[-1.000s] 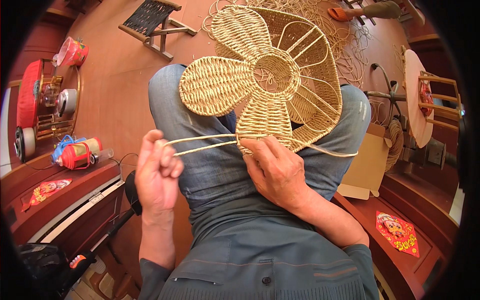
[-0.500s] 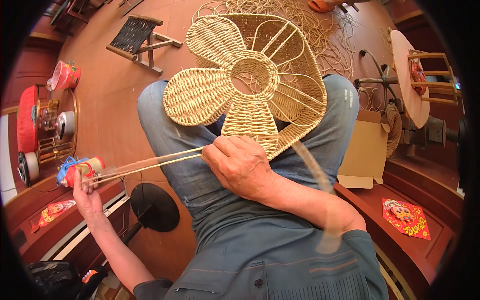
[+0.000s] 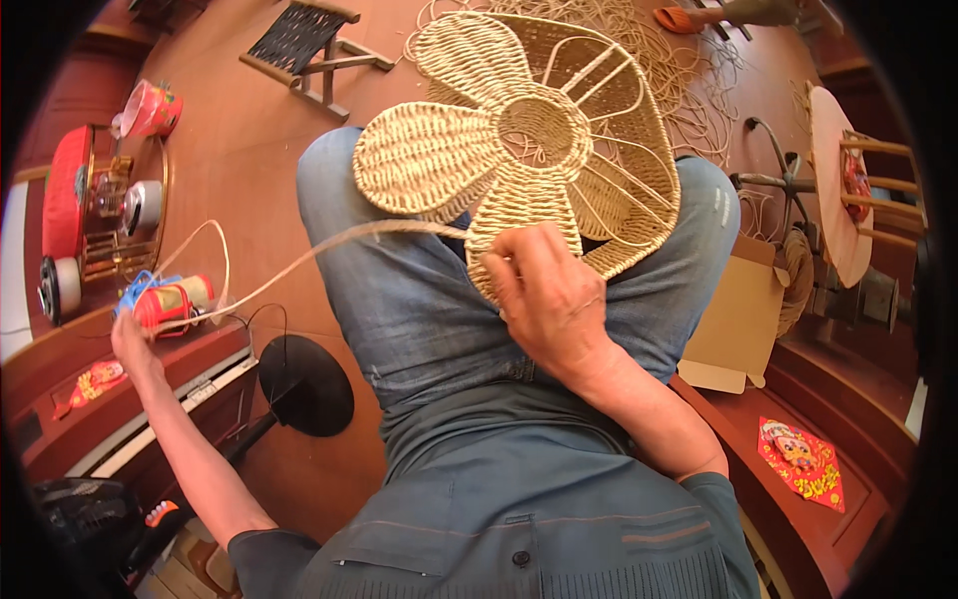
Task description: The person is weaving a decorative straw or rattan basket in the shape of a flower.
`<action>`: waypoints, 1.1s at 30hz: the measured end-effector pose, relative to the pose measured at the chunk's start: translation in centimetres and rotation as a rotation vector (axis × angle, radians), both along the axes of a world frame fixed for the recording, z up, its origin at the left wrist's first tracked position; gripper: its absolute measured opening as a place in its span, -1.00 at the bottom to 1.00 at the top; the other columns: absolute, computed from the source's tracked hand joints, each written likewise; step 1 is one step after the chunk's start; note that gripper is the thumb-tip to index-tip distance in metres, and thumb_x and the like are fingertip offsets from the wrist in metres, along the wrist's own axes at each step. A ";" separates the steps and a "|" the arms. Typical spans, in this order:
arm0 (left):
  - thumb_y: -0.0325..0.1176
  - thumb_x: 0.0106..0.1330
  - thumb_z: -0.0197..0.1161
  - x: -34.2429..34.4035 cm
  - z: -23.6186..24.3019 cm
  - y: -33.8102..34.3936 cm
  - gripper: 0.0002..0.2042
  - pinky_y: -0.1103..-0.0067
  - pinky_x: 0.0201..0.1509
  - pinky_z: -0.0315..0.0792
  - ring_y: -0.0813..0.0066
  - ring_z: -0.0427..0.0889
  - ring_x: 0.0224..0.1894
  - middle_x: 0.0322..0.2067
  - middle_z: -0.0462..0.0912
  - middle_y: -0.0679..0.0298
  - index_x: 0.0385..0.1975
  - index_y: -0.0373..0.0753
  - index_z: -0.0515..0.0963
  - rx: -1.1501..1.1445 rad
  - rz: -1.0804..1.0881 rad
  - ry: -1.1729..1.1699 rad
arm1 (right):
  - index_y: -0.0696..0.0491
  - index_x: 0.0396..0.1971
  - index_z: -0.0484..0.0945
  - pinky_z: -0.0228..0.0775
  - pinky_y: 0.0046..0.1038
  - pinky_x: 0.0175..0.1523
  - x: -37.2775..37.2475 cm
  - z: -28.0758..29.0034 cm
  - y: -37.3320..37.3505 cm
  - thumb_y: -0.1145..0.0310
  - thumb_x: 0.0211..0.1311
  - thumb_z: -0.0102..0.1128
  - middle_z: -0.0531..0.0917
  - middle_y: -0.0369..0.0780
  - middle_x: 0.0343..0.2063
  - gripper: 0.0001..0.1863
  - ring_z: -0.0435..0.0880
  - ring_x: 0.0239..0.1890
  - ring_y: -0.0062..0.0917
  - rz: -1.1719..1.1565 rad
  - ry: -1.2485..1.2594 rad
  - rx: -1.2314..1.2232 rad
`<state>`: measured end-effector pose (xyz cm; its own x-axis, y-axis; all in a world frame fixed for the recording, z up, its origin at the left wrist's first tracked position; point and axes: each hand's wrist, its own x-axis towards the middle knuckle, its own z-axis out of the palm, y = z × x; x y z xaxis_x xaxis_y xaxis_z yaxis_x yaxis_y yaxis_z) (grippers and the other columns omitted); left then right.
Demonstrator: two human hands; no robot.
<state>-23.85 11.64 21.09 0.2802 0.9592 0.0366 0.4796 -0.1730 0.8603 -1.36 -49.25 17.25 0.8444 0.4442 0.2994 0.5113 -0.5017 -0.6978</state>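
Note:
On my lap sits a woven straw-coloured basket (image 3: pixel 539 205), its top worked as a flower with petals around a round hole. Three petals are filled with weave; bare frame loops show on the right. My right hand (image 3: pixel 552 295) is closed over the lower petal, its fingertips partly hidden. From that petal's left edge a twisted cord (image 3: pixel 329 240) runs slackly left, with a loop rising near its far end. My left hand (image 3: pixel 135 344), stretched far out to the left, is closed on the cord beside a red and blue object (image 3: pixel 172 302).
Loose cord (image 3: pixel 654 70) lies tangled on the floor beyond the basket. A folding stool (image 3: pixel 304 50) stands far left, and a black round base (image 3: pixel 304 386) sits left of my thigh. To the right are an open cardboard box (image 3: pixel 733 319) and a round table top (image 3: pixel 836 190).
The cord has gone from a taut doubled line to a slack curve with a loop. My left hand has moved farther left; my right hand has shifted right on the petal.

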 end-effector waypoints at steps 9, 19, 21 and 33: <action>-0.59 0.40 0.41 11.4 -2.4 -40.4 -0.77 0.39 -0.01 0.64 0.20 0.78 -0.10 -0.15 0.74 0.12 0.01 -0.25 0.71 0.100 -1.012 0.015 | 0.09 -0.29 0.60 0.43 -0.29 -0.41 0.6 0.5 -0.4 0.43 0.37 0.48 0.58 -0.21 -0.44 -0.83 0.60 -0.52 -0.35 -0.018 0.135 -0.026; -0.58 0.22 0.37 14.5 -5.8 -42.5 -0.51 0.39 -0.03 0.63 0.25 0.69 -0.14 -0.11 0.63 0.25 0.21 -0.21 0.67 0.667 -1.271 -0.100 | 0.10 -0.30 0.61 0.46 -0.34 -0.42 1.1 0.7 -0.2 0.43 0.32 0.51 0.60 -0.19 -0.45 -0.82 0.63 -0.53 -0.41 -0.028 0.149 -0.014; -0.53 0.25 0.34 14.5 -6.1 -42.1 -0.52 0.39 -0.04 0.63 0.27 0.68 -0.17 -0.11 0.62 0.26 0.23 -0.20 0.67 0.715 -1.295 -0.105 | 0.07 -0.29 0.61 0.51 -0.28 -0.40 1.1 0.7 -0.2 0.40 0.33 0.49 0.62 -0.19 -0.44 -0.82 0.67 -0.50 -0.33 -0.026 0.144 -0.023; -0.43 0.32 0.32 16.9 -5.8 -41.4 -0.68 0.34 0.01 0.61 0.18 0.72 -0.12 -0.17 0.65 0.18 0.08 -0.20 0.65 0.808 -1.441 0.094 | 0.03 -0.24 0.66 0.59 -0.30 -0.31 0.8 0.4 -0.5 0.43 0.33 0.44 0.71 -0.21 -0.37 -0.89 0.76 -0.40 -0.30 -0.021 0.114 0.050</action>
